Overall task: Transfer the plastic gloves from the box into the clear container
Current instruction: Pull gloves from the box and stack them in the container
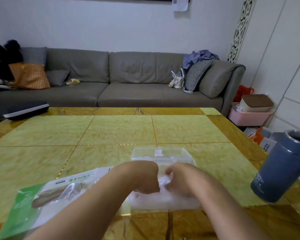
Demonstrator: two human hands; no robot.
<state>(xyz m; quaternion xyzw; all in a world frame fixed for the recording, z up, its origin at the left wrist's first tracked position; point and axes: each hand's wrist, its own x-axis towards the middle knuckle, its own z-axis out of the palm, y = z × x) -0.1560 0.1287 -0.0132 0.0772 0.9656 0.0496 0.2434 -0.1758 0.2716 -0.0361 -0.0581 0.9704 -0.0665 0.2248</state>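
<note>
While both hands meet at lower centre of the frame, the left hand point(145, 179) and right hand point(180, 179) each have fingers curled, pinching a crumpled wad of plastic gloves point(163, 183) over the clear container point(163, 155) on the bench point(111, 132). Green-and-white glove package point(47, 193) lies lower left, under the left forearm. Blue tumbler point(280, 168) stands at right edge.

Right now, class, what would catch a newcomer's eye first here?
Two hands, left hand and right hand, meet at the table's near edge, bunching thin plastic gloves over a clear container. A green-and-white packet lies to the left, and a blue-grey flask stands on the right.
</note>
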